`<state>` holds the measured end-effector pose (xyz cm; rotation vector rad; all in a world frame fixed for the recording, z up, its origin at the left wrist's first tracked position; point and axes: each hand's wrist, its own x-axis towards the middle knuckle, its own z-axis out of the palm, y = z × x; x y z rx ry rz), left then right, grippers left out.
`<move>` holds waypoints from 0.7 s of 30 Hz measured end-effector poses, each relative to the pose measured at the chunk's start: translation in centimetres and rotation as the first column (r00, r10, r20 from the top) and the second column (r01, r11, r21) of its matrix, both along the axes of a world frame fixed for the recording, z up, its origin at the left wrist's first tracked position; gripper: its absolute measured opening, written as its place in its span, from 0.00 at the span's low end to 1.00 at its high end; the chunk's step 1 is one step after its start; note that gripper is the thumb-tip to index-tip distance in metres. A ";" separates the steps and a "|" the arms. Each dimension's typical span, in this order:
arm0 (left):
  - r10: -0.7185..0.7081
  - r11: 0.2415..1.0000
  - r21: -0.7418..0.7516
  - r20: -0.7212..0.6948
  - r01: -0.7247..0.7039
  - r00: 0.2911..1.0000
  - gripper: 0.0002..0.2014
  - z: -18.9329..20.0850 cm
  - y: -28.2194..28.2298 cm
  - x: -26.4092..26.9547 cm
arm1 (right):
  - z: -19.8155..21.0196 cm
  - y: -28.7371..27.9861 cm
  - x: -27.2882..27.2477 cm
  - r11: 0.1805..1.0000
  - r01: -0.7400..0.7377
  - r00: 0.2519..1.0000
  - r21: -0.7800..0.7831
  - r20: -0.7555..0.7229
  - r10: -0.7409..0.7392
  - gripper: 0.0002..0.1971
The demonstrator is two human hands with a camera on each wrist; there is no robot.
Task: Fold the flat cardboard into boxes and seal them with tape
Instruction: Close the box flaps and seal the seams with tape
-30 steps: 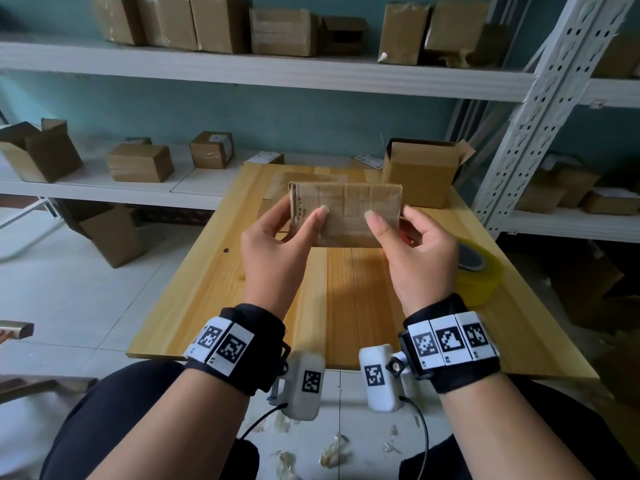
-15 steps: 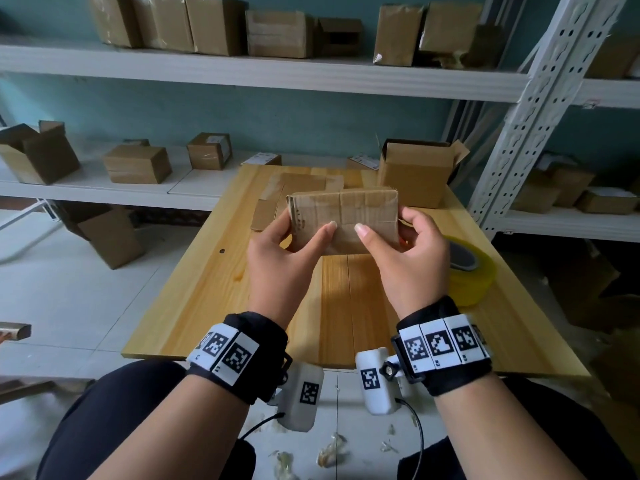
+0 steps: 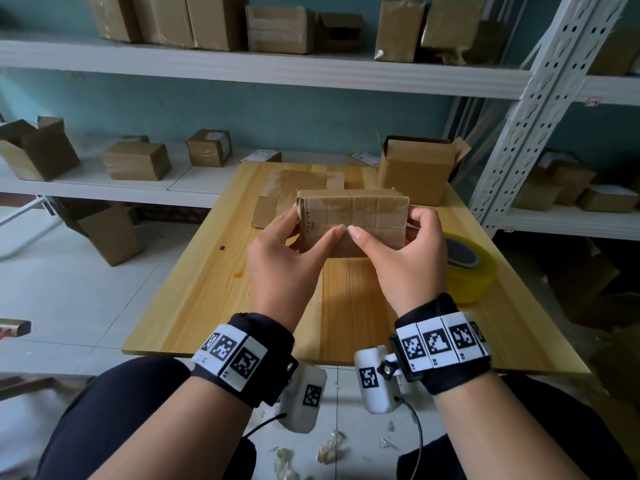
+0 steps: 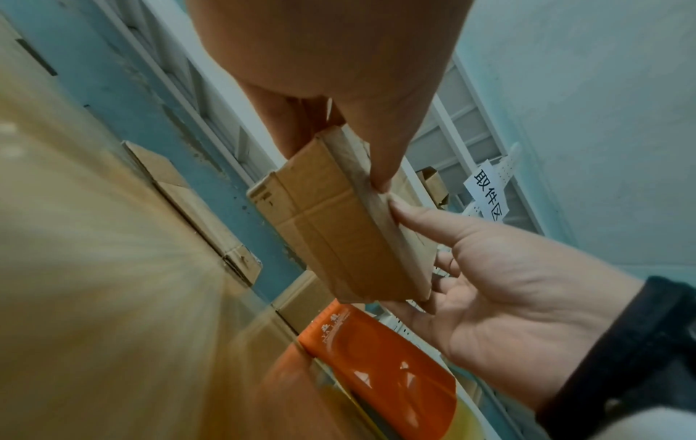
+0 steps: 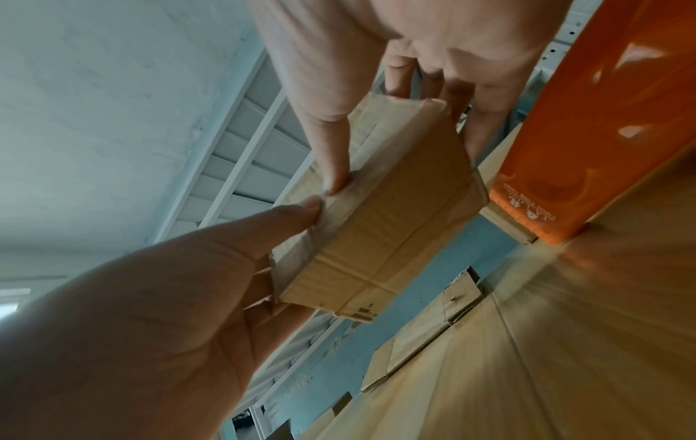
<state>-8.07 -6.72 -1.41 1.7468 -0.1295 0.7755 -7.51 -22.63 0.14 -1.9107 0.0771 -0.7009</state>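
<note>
Cardboard box (image 3: 353,216), print unreadable

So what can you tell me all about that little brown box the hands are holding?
The small cardboard box is brown, long and fairly flat, creased, with shiny clear tape over its faces and small dark marks near its left end. It is closed and held up above the wooden table, long side level. The left hand grips its left end, the right hand its right end, and both thumbs press the near face, tips almost meeting.
</note>
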 end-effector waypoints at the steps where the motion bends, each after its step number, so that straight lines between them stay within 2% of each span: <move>1: -0.001 1.000 -0.001 0.002 0.001 1.000 0.11 0.0 0.0 0.0 | 0.0 0.0 0.0 1.000 -0.003 1.000 0.002 0.009 0.003 0.34; 6: 0.002 1.000 0.011 0.018 -0.002 1.000 0.10 -0.1 0.0 0.1 | 0.5 -0.3 -0.1 0.999 -0.019 0.997 -0.028 0.072 0.021 0.28; 10: -0.010 0.996 -0.084 -0.016 0.008 1.000 0.07 0.0 0.2 0.2 | 1.0 -0.6 0.0 0.999 -0.039 0.994 -0.027 0.105 0.042 0.19; 12: -0.014 0.993 -0.116 -0.026 0.011 1.000 0.07 -0.1 0.4 0.4 | 1.0 -0.6 0.0 0.998 -0.058 0.994 -0.006 0.096 0.058 0.18; 14: -0.017 0.994 -0.105 -0.017 0.015 1.000 0.10 -0.1 0.3 0.3 | 1.0 -0.5 -0.2 0.997 -0.073 0.994 0.033 0.079 0.070 0.21; 18: -0.097 0.991 -0.094 0.014 0.098 0.995 0.14 -0.1 -0.3 -0.1 | 0.9 -0.1 -0.6 0.985 -0.119 0.993 0.128 0.024 0.117 0.36; 21: -0.097 0.993 -0.071 0.018 0.099 0.995 0.19 -0.6 -0.2 0.3 | 0.9 -0.1 -0.5 0.981 -0.112 0.994 0.158 0.010 0.112 0.38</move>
